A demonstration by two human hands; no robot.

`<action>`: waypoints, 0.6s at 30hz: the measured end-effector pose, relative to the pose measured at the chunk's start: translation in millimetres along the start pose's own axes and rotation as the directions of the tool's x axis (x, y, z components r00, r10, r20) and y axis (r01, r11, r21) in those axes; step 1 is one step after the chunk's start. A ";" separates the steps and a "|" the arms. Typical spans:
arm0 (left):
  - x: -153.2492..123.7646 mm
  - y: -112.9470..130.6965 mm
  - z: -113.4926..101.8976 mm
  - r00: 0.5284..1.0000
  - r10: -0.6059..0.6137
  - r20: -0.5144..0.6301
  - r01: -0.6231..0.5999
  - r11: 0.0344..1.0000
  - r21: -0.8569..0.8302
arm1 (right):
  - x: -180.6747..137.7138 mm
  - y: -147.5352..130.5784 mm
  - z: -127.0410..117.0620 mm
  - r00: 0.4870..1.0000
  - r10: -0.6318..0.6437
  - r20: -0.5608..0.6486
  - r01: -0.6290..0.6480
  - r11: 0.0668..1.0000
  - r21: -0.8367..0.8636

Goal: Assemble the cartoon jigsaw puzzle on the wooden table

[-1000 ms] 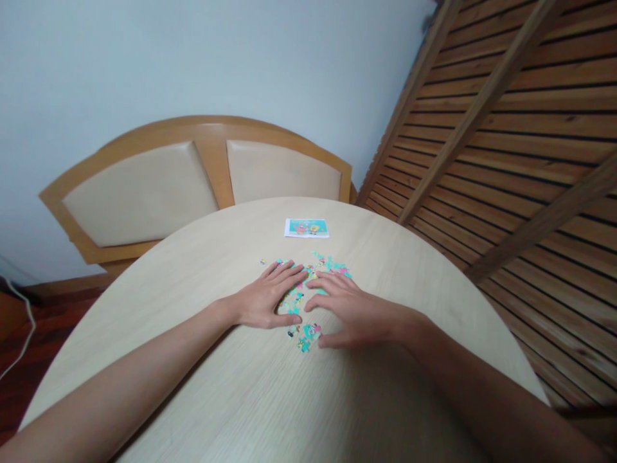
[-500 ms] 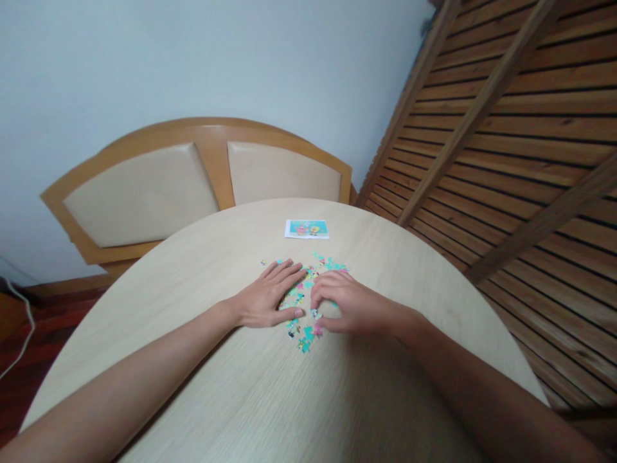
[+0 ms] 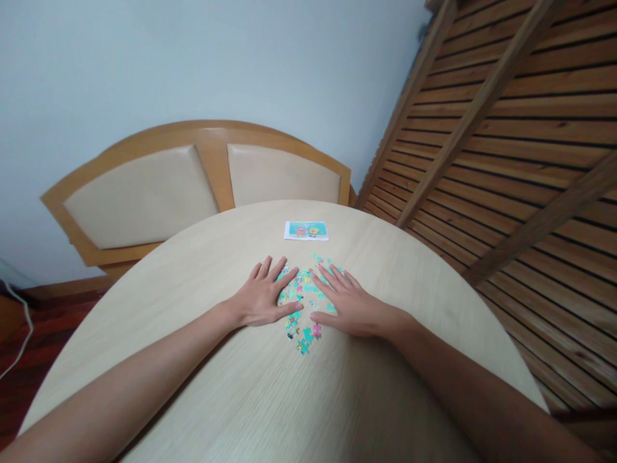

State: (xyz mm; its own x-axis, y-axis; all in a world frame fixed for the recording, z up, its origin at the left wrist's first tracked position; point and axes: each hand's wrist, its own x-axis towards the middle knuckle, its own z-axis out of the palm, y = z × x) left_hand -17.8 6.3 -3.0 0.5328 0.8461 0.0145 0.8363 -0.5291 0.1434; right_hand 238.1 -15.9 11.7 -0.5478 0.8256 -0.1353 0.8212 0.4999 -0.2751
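Several small teal, pink and yellow puzzle pieces (image 3: 303,292) lie scattered on a round light-wood table (image 3: 241,386). My left hand (image 3: 263,294) rests flat on the left edge of the pile, fingers spread. My right hand (image 3: 344,302) lies flat on the pile's right side, fingers stretched out and apart. Both hands partly cover pieces. A few loose pieces (image 3: 304,334) lie just in front of the thumbs. Neither hand holds anything.
A small printed picture card (image 3: 306,230) lies farther back on the table. Two wooden chairs with beige padded backs (image 3: 144,193) stand behind the table against a pale wall. A slatted wooden wall (image 3: 506,128) runs along the right. A white cable (image 3: 19,321) hangs at the left.
My right hand was curled over the pieces half a second ago; it has now flattened and spread. Both hands slid slightly forward and apart over the pile.
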 end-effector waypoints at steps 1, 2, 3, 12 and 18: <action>0.0 0.0 -0.1 1.000 0.001 -0.004 -0.001 1.000 -0.003 | -2.1 -3.2 -1.6 1.000 -0.022 0.017 0.022 1.000 0.002; 0.2 0.1 0.1 1.000 -0.004 -0.011 0.004 1.000 -0.007 | -4.1 -6.3 -3.4 0.999 -0.042 0.032 0.042 0.999 0.007; 0.3 0.2 0.4 1.000 -0.015 -0.021 0.014 1.000 -0.010 | -5.6 -9.2 -4.9 0.997 -0.057 0.043 0.057 0.998 0.015; 3.8 -1.0 3.6 0.995 -0.031 -0.095 0.027 0.999 -0.033 | 7.6 -4.2 1.9 0.997 -0.017 -0.077 0.017 1.000 0.000; 10.1 -6.6 6.2 0.984 -0.030 -0.174 0.014 0.996 -0.093 | -5.0 -34.8 12.4 0.992 -0.101 -0.076 0.100 0.995 -0.015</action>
State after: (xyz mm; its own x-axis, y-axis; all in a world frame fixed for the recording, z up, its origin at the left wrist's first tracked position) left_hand -17.1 18.0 -10.0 0.4770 0.8598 0.1824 0.8280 -0.5092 0.2348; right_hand 210.3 -40.6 10.1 -0.6140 0.7886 -0.0340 0.7648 0.5836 -0.2729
